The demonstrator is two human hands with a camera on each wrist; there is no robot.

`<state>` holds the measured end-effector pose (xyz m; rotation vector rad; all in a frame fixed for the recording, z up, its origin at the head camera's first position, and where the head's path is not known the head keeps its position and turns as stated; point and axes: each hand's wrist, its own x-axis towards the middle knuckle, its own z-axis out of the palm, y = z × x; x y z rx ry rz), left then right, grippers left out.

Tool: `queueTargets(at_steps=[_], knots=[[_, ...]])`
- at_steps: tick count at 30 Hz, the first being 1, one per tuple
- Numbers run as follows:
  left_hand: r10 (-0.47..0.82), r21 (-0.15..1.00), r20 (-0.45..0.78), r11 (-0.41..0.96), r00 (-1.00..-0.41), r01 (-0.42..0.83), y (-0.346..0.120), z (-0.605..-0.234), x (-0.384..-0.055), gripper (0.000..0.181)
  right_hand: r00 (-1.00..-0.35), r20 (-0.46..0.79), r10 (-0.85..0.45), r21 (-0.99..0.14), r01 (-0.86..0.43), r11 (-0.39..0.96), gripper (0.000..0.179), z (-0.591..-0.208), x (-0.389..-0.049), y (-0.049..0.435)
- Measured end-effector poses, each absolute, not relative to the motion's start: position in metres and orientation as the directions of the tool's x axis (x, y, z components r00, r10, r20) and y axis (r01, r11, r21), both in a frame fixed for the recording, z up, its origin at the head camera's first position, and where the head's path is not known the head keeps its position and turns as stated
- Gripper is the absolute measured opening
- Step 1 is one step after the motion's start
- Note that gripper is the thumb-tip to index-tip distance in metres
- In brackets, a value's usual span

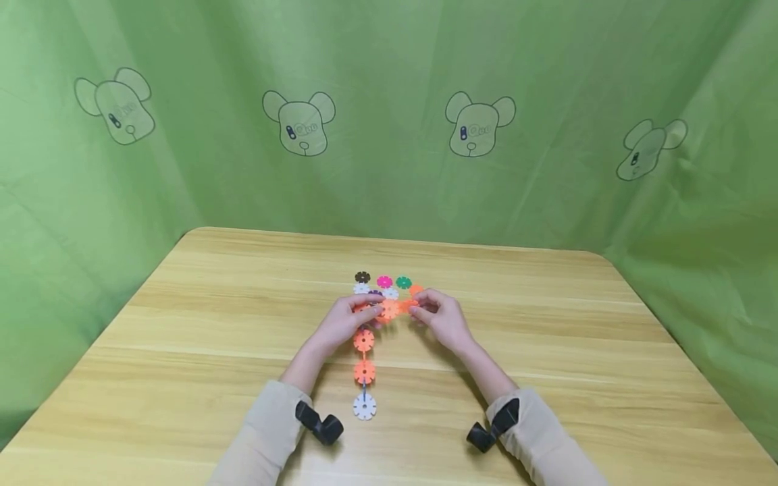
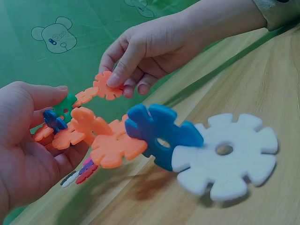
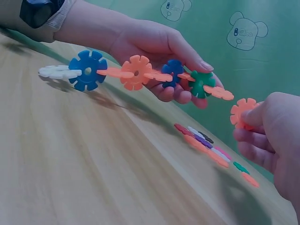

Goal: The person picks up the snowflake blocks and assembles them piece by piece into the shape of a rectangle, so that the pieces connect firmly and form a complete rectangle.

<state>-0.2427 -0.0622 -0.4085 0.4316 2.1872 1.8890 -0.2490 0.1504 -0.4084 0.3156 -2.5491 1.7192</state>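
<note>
My left hand (image 1: pixel 348 322) holds a chain of notched plastic snowflake discs near its far end. Its thumb and fingers pinch around the green disc (image 3: pixel 202 84). From there the chain runs back through orange discs (image 3: pixel 136 72) and blue discs (image 3: pixel 87 70) to a white disc (image 1: pixel 365 407) at the near end. An orange disc (image 3: pixel 220 93) sticks out past the green one. Between thumb and fingers, my right hand (image 1: pixel 446 322) pinches a separate-looking orange disc (image 3: pixel 240 112), close to that end. A narrow gap shows between the two in the right wrist view.
Loose discs lie flat on the wooden table (image 1: pixel 547 351) beyond the hands, among them a brown disc (image 1: pixel 362 277), a pink disc (image 1: pixel 385 281), a green disc (image 1: pixel 404 282) and a white disc (image 1: pixel 361 288). A green curtain (image 1: pixel 389 189) hangs behind the table.
</note>
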Motion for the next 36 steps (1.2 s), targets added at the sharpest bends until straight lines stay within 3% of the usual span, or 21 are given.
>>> queueTargets(at_steps=[14,21,29,36], knots=[[0.368,0.991,0.019,0.115,-0.930,0.065,-0.060,-0.408,-0.242,0.037,-0.932,0.287,-0.221,-0.841,-0.356,0.407,0.010,-0.408,-0.244,0.150],[0.345,0.999,0.006,0.035,-0.939,0.020,-0.056,-0.406,-0.240,0.032,-0.882,0.397,-0.256,-0.783,-0.470,0.408,0.005,-0.384,-0.222,0.140],[0.352,0.998,0.024,-0.067,-0.936,0.000,-0.055,-0.405,-0.238,0.031,-0.872,0.425,-0.243,-0.813,-0.485,0.322,0.006,-0.414,-0.241,0.148],[0.381,0.994,0.034,-0.111,-0.924,-0.009,-0.055,-0.406,-0.237,0.030,-0.847,0.461,-0.264,-0.779,-0.529,0.337,0.007,-0.405,-0.234,0.144]])
